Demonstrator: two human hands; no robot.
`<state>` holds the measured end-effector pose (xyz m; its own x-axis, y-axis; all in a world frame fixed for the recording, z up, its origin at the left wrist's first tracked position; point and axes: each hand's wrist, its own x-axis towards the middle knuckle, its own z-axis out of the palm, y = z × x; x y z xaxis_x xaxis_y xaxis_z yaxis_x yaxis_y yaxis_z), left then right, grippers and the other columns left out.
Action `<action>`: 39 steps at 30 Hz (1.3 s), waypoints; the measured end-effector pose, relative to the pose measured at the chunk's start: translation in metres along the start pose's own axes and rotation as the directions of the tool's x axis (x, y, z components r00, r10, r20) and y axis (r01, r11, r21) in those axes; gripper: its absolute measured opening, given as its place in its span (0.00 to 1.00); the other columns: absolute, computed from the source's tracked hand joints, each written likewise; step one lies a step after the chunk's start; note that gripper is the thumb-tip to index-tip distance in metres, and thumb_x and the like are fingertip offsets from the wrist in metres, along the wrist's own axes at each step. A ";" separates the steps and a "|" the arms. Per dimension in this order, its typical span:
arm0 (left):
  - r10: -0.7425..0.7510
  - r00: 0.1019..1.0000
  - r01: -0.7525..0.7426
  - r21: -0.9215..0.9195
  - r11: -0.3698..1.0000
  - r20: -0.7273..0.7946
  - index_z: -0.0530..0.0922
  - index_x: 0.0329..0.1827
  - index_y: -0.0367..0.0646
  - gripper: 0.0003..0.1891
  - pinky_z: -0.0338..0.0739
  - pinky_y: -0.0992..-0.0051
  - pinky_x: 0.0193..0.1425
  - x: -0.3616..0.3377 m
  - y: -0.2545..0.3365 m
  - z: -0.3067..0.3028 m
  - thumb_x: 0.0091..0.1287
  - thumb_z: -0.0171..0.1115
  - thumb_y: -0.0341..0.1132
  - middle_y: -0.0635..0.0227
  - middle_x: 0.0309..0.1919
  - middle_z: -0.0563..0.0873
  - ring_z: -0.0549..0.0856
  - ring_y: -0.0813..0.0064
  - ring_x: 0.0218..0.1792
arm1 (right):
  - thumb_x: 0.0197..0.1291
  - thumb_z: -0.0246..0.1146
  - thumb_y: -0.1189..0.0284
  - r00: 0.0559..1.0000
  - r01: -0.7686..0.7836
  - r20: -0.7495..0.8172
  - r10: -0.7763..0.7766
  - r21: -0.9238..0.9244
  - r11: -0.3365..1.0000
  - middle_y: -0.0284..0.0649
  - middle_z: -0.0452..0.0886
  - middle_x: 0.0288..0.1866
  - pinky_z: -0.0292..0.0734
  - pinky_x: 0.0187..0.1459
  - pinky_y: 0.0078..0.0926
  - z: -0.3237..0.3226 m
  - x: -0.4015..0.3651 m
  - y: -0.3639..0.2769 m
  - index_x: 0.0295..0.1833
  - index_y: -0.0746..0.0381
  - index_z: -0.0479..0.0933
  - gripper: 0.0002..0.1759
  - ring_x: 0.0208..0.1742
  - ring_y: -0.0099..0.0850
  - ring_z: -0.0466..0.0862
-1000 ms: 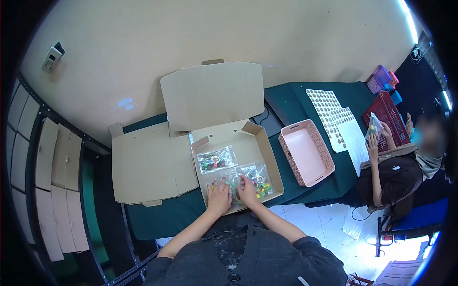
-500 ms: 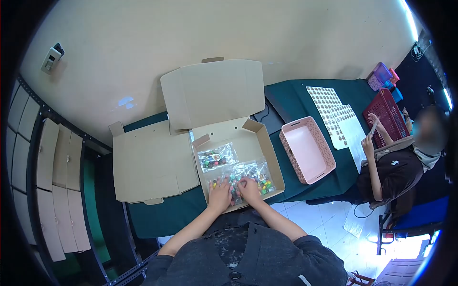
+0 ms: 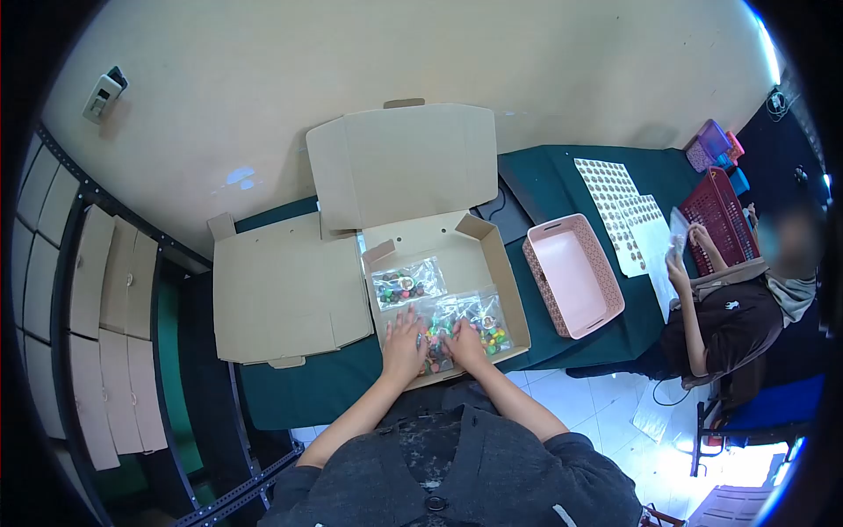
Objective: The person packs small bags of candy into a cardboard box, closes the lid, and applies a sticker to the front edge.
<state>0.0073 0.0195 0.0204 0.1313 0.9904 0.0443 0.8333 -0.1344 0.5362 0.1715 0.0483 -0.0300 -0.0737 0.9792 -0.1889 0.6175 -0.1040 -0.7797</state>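
An open cardboard box (image 3: 520,309) lies before me with several clear plastic packets inside, holding small round multicoloured pieces. One packet (image 3: 408,283) with a round sticker rests toward the left side of the box. Lower down, my left hand (image 3: 404,347) lies flat on the packets at the near left, its fingers stretched out. Beside it, my right hand (image 3: 465,345) rests on a packet (image 3: 488,323) at the near right, fingers apart and pressing on the plastic. The hands partly cover the packets between them.
Left of the box lies a closed flat cardboard box (image 3: 290,294). To the right are a pink basket (image 3: 575,279), sticker sheets (image 3: 608,198) and a dark red basket (image 3: 722,215). A co-worker (image 3: 729,325) at the right handles a clear packet.
My left hand has flattened and slid slightly up over the packets. My right hand's curled fingers have loosened and spread. The view has shifted slightly; the co-worker's packet is now raised and more visible.
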 end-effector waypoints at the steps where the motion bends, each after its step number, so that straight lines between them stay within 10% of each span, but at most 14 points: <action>1: -0.020 0.999 0.020 -0.020 1.000 -0.030 0.72 0.58 0.39 0.21 0.54 0.54 0.69 0.002 -0.004 -0.002 0.60 0.54 0.34 0.55 0.66 0.64 0.63 0.52 0.66 | 0.54 0.62 0.71 0.999 -0.020 0.026 0.019 0.012 1.000 0.43 0.78 0.21 0.74 0.26 0.26 -0.005 0.000 -0.007 0.41 0.65 0.72 0.11 0.22 0.30 0.80; 8: -0.045 0.989 0.049 -0.025 0.998 0.140 0.70 0.60 0.38 0.24 0.55 0.55 0.69 -0.003 -0.009 0.013 0.60 0.55 0.38 0.56 0.66 0.64 0.64 0.51 0.66 | 0.55 0.60 0.72 0.953 0.255 0.163 -0.254 0.014 0.967 0.46 0.80 0.30 0.75 0.34 0.27 0.019 0.001 0.003 0.41 0.68 0.79 0.11 0.29 0.32 0.80; 19: -0.021 0.979 -0.001 0.106 0.994 0.201 0.60 0.66 0.41 0.29 0.54 0.53 0.69 -0.007 -0.006 0.016 0.62 0.54 0.38 0.50 0.65 0.63 0.63 0.48 0.66 | 0.56 0.58 0.74 0.975 0.207 0.092 -0.203 -0.044 0.977 0.48 0.79 0.37 0.76 0.40 0.30 -0.017 0.006 0.001 0.46 0.65 0.78 0.12 0.35 0.37 0.81; 21: -0.013 0.978 -0.010 0.108 0.994 0.209 0.58 0.67 0.40 0.30 0.54 0.53 0.69 -0.004 -0.007 0.015 0.62 0.55 0.37 0.48 0.64 0.64 0.63 0.48 0.65 | 0.56 0.58 0.75 0.990 0.131 0.028 -0.138 0.179 0.975 0.48 0.80 0.38 0.76 0.38 0.29 -0.027 0.011 -0.002 0.46 0.65 0.78 0.12 0.34 0.35 0.81; 23: 0.001 1.000 -0.001 -0.243 0.970 0.000 0.58 0.68 0.39 0.31 0.56 0.54 0.68 -0.001 -0.010 0.015 0.60 0.54 0.34 0.45 0.63 0.65 0.65 0.46 0.63 | 0.57 0.55 0.77 0.943 0.273 -0.220 -0.249 0.085 0.958 0.47 0.80 0.38 0.76 0.38 0.27 -0.062 0.021 -0.010 0.44 0.65 0.77 0.10 0.34 0.34 0.81; 26: 0.013 0.996 -0.038 -0.285 0.958 -0.088 0.57 0.68 0.37 0.31 0.59 0.58 0.67 0.010 -0.003 -0.010 0.60 0.54 0.31 0.43 0.61 0.66 0.66 0.46 0.62 | 0.59 0.52 0.79 0.835 0.269 -0.480 -0.269 -0.071 0.961 0.50 0.80 0.39 0.75 0.45 0.33 -0.124 0.041 -0.002 0.42 0.68 0.76 0.09 0.42 0.42 0.81; 31: 0.022 0.993 -0.055 -0.291 0.955 -0.113 0.56 0.68 0.36 0.31 0.60 0.62 0.66 0.014 -0.010 -0.017 0.60 0.54 0.29 0.45 0.61 0.67 0.67 0.49 0.62 | 0.55 0.54 0.76 0.809 -0.004 -0.559 -0.184 -0.317 0.948 0.52 0.73 0.49 0.67 0.53 0.38 -0.196 0.072 0.106 0.50 0.62 0.74 0.16 0.50 0.47 0.73; 34: -0.010 0.990 -0.038 -0.343 0.939 -0.138 0.55 0.69 0.37 0.32 0.60 0.62 0.66 0.015 -0.004 -0.021 0.60 0.54 0.29 0.47 0.62 0.67 0.67 0.49 0.62 | 0.44 0.65 0.64 0.826 -0.365 -0.562 -0.052 -0.602 0.710 0.57 0.67 0.57 0.62 0.59 0.49 -0.220 0.072 0.193 0.67 0.57 0.62 0.40 0.55 0.56 0.69; 37: -0.045 0.989 -0.008 -0.355 0.935 -0.140 0.53 0.70 0.39 0.34 0.61 0.63 0.65 0.012 0.000 -0.023 0.60 0.54 0.29 0.47 0.62 0.67 0.68 0.49 0.62 | 0.44 0.65 0.64 0.772 -0.573 -0.558 0.304 -0.404 0.713 0.58 0.67 0.58 0.61 0.60 0.51 -0.230 0.048 0.143 0.71 0.58 0.52 0.47 0.59 0.55 0.67; 39: -0.030 0.988 -0.029 -0.371 0.928 -0.152 0.52 0.70 0.40 0.34 0.62 0.62 0.64 0.009 -0.004 -0.021 0.60 0.54 0.29 0.47 0.61 0.68 0.69 0.49 0.61 | 0.43 0.66 0.62 0.753 -0.573 -0.599 0.272 -0.394 0.718 0.59 0.68 0.55 0.64 0.58 0.48 -0.226 0.057 0.144 0.64 0.64 0.64 0.40 0.57 0.54 0.69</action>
<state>-0.0061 0.0299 0.0370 0.0233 0.9874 0.1562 0.5700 -0.1415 0.8094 0.4332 0.1285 -0.0181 0.5819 0.8133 0.0029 0.7944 -0.5676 -0.2161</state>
